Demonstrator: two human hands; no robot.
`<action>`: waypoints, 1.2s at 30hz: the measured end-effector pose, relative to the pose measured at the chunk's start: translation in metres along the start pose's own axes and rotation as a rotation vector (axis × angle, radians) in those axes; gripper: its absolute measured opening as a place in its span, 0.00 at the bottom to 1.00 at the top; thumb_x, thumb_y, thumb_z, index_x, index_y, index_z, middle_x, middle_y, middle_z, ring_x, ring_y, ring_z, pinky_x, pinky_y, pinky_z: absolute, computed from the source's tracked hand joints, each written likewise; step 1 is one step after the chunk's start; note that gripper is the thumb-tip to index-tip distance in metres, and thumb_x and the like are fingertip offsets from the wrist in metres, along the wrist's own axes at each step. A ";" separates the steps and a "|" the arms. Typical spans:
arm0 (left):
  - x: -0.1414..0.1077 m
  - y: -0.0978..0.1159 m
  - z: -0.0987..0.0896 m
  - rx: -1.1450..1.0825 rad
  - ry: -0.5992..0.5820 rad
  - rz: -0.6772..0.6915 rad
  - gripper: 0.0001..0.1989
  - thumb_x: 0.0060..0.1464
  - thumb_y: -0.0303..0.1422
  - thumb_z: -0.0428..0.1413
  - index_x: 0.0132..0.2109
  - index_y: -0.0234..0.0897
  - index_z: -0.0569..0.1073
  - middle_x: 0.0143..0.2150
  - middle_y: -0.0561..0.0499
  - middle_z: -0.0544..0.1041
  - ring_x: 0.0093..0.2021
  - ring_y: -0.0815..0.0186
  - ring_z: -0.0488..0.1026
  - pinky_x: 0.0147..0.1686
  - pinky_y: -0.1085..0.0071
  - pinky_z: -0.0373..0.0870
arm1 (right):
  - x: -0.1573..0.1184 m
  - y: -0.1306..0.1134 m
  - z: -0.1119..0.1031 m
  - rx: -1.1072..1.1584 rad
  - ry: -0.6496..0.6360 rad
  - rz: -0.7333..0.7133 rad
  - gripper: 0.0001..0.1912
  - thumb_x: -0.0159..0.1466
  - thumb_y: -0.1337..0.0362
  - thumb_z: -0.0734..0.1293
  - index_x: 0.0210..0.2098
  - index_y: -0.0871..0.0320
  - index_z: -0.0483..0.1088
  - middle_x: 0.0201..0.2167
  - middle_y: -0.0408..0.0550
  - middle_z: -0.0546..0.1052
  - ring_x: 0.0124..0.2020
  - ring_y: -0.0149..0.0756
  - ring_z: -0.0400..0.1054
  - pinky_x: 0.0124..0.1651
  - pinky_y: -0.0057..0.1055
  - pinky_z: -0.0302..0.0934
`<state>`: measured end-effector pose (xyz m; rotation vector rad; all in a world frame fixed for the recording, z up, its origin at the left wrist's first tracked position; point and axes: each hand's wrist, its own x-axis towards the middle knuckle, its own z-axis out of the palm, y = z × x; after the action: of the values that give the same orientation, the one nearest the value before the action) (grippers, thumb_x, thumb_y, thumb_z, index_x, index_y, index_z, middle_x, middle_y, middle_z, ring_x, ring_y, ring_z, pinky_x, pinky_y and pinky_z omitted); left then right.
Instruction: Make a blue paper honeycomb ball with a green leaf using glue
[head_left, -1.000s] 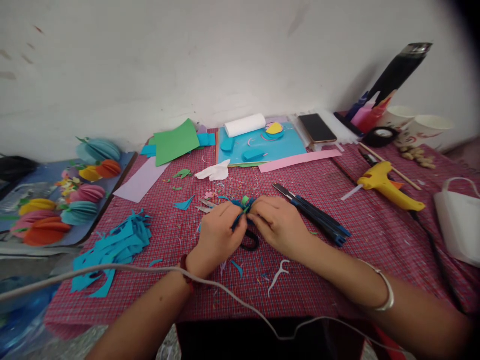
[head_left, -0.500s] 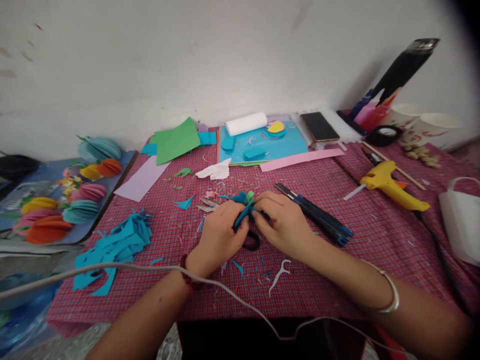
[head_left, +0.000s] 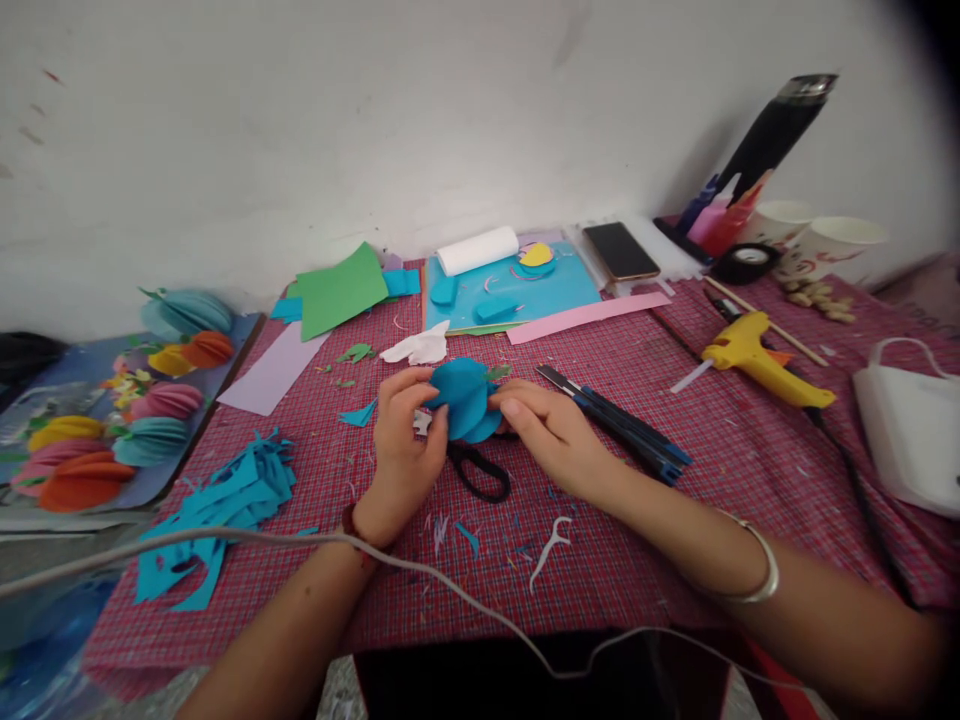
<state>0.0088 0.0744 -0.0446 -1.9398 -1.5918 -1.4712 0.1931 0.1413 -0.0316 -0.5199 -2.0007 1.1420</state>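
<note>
A blue paper ball made of round leaves, with a small green piece at its upper right, is held between my hands above the table. My left hand grips its left side, thumb in front and fingers behind. Pinched at the right edge of the ball are the fingers of my right hand. Just below lie black-handled scissors, their blades mostly hidden by my left hand and the ball. To the right of my right hand rest blue and black cutters.
Blue paper scraps lie at the left, beside a tray of finished paper shapes. A yellow glue gun rests at the right. A phone and a blue folder are behind. A pale cable crosses in front.
The blue paper ball has turned so its round faces show, and sits slightly higher and left. My left hand has opened around its side. More of the scissors' handle shows. The view has shifted slightly.
</note>
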 end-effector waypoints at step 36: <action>-0.007 0.010 -0.006 0.057 -0.084 -0.003 0.04 0.53 0.24 0.60 0.33 0.38 0.74 0.35 0.52 0.71 0.37 0.65 0.70 0.38 0.66 0.69 | -0.001 -0.007 0.002 -0.525 -0.039 -0.035 0.06 0.63 0.66 0.63 0.33 0.60 0.72 0.29 0.47 0.76 0.30 0.34 0.67 0.35 0.30 0.56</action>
<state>0.0142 0.0622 -0.0436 -1.9933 -1.6531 -1.3465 0.1924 0.1362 -0.0264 -0.7227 -2.3364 0.5975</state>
